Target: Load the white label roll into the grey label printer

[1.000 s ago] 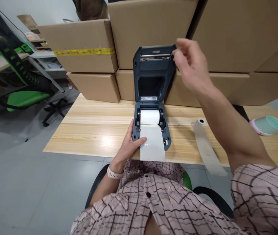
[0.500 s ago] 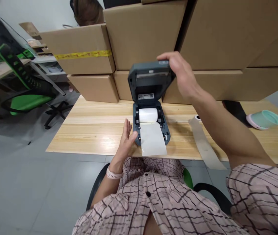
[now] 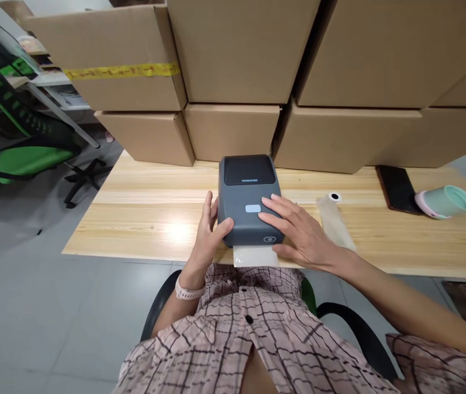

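A dark grey label printer stands on the wooden table near its front edge, with its lid closed. From its front slot a strip of white label paper sticks out over the table edge. My left hand rests against the printer's left side, thumb on the top edge and fingers apart. On the lid's right half lies my right hand, fingers spread near the pale blue button. The paper roll inside is hidden by the lid.
Cardboard boxes are stacked along the back of the table. To the right lie a small roll with a loose strip, a dark phone and a mint-green cup on its side. A green chair stands at left.
The printer's lid has swung down from open to closed, covering the paper roll. My right hand has come down with it onto the lid; my left hand stays at the printer's side.
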`<state>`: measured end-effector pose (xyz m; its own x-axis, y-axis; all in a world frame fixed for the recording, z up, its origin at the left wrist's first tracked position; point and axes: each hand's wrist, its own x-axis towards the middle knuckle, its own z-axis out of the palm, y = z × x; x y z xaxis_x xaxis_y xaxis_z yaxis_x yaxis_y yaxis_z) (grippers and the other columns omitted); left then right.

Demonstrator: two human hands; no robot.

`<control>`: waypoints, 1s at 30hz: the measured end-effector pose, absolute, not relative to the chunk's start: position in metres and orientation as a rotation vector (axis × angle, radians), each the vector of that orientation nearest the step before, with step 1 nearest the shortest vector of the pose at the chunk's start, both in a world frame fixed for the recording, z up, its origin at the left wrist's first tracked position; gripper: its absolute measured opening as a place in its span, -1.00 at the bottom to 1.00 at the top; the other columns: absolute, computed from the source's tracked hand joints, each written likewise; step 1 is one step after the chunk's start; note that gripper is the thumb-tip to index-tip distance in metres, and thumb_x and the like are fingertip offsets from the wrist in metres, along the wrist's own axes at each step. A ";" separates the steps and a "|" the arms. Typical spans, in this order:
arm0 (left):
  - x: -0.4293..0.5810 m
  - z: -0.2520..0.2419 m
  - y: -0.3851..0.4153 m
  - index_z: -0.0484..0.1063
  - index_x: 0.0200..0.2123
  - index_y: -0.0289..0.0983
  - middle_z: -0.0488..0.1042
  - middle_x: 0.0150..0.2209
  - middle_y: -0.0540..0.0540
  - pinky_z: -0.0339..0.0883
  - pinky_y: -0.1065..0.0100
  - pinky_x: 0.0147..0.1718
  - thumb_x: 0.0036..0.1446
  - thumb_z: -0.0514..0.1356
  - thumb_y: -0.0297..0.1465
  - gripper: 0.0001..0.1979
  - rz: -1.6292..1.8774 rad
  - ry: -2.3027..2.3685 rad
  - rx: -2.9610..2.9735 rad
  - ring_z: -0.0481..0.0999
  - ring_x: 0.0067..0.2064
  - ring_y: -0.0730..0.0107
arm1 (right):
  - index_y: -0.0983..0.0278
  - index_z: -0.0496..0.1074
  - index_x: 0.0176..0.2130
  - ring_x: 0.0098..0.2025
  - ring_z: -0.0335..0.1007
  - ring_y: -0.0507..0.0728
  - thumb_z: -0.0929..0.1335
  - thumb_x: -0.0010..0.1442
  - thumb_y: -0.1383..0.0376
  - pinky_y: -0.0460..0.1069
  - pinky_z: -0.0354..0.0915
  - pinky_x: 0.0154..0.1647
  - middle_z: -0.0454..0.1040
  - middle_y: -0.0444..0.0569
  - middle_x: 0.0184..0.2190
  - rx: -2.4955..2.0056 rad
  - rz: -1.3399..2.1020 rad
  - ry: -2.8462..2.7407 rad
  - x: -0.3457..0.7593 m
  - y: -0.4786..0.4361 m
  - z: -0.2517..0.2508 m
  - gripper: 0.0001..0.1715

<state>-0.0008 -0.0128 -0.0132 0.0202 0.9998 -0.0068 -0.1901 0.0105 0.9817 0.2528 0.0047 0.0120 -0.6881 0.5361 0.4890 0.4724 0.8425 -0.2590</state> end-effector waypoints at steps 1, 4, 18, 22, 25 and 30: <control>-0.002 -0.015 -0.014 -0.17 0.52 -0.10 0.12 0.48 -0.29 0.02 -0.13 0.44 0.11 0.40 -0.03 0.10 1.283 1.052 1.086 0.12 0.49 -0.13 | 0.05 -0.10 0.51 0.53 -0.03 0.32 0.17 0.47 -0.09 0.35 0.20 0.41 0.14 0.09 0.47 -0.730 0.133 -2.452 0.252 0.004 0.008 -0.22; -0.003 -0.018 -0.018 -0.10 0.50 -0.05 0.15 0.47 -0.27 0.08 -0.12 0.42 0.14 0.39 -0.07 0.02 1.309 1.043 1.124 0.16 0.47 -0.09 | 0.08 -0.12 0.51 0.53 -0.08 0.32 0.16 0.44 -0.15 0.37 0.18 0.41 0.12 0.12 0.46 -0.735 0.134 -2.443 0.250 0.000 -0.003 -0.15; 0.001 -0.021 -0.073 0.41 -0.19 -0.22 0.49 -0.27 -0.02 0.37 0.37 -0.29 0.25 0.29 -0.12 -0.71 1.389 1.430 1.147 0.46 -0.31 0.45 | 0.08 0.04 0.45 0.48 0.00 0.37 0.11 0.43 -0.20 0.40 0.08 0.43 0.21 0.11 0.37 -0.818 0.187 -2.164 0.228 -0.012 -0.019 -0.22; 0.009 -0.024 -0.088 0.38 -0.51 -0.28 0.32 -0.57 0.07 0.08 0.43 -0.56 0.15 0.31 0.04 -0.50 0.875 1.224 0.985 0.20 -0.59 0.58 | 0.10 0.11 0.43 0.44 0.07 0.38 0.07 0.44 -0.20 0.36 0.11 0.38 0.26 0.14 0.32 -0.844 0.150 -2.155 0.225 -0.014 -0.013 -0.22; 0.011 -0.024 -0.081 0.45 -0.48 -0.30 0.34 -0.57 0.06 0.03 0.43 -0.58 0.10 0.31 0.10 -0.47 0.819 1.136 0.973 0.16 -0.61 0.59 | 0.08 0.21 0.38 0.37 0.16 0.37 0.06 0.44 -0.20 0.33 0.17 0.31 0.32 0.13 0.27 -0.906 0.104 -2.172 0.224 -0.015 -0.004 -0.24; -0.006 -0.017 -0.073 0.47 -0.49 -0.30 0.33 -0.56 0.04 0.05 0.41 -0.49 0.25 0.25 -0.01 -0.52 0.762 1.103 1.272 0.21 -0.51 0.52 | 0.03 0.47 0.13 0.35 0.21 0.36 0.11 0.47 -0.13 0.43 -0.06 0.40 0.40 0.03 0.27 -1.091 0.028 -2.291 0.219 -0.006 0.024 -0.43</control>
<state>-0.0059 -0.0734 -0.0173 0.3301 0.9197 -0.2123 0.1266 0.1798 0.9755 0.2186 -0.0062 0.0238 -0.4862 0.7139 0.5039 0.7012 0.6628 -0.2625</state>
